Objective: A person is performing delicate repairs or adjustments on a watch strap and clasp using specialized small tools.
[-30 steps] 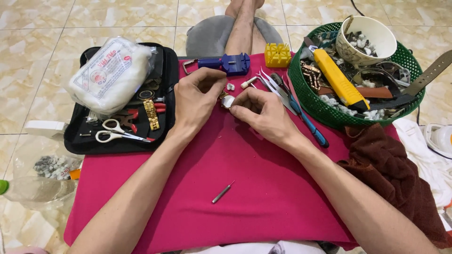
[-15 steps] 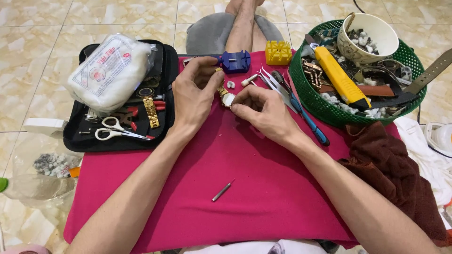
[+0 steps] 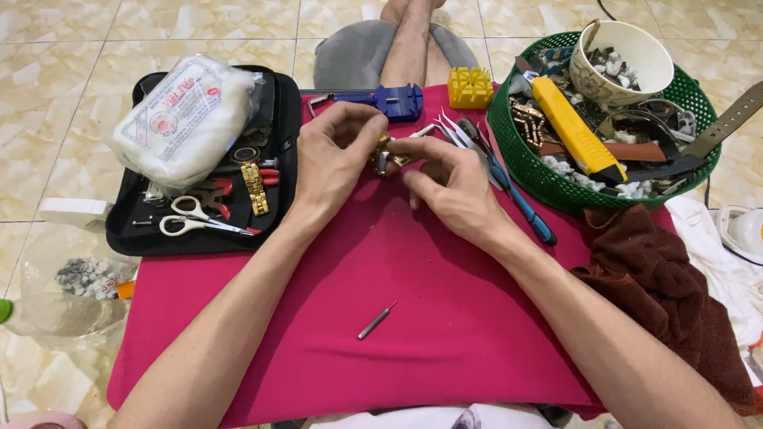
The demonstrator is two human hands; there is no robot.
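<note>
Over the far middle of a magenta cloth [image 3: 445,318], my left hand [image 3: 332,159] and my right hand [image 3: 449,187] meet. Both pinch a small silver and gold wristwatch [image 3: 385,156] between their fingertips; most of it is hidden by the fingers. A blue watch-band tool [image 3: 393,101] lies just beyond the hands, with a yellow block [image 3: 470,87] to its right. Tweezers [image 3: 458,135] and a blue-handled tool [image 3: 517,195] lie by my right hand.
A small metal pin tool [image 3: 376,320] lies on the cloth near me. At left, a black tray [image 3: 282,171] holds scissors [image 3: 191,224], a gold band piece and a white bag [image 3: 187,119]. At right, a green basket [image 3: 524,159] holds a yellow knife [image 3: 574,131], a bowl and straps. A brown cloth [image 3: 660,286] lies at right.
Both hands have shifted slightly nearer the blue tool while turning the watch between the fingers; the white dial that showed earlier is now mostly covered.
</note>
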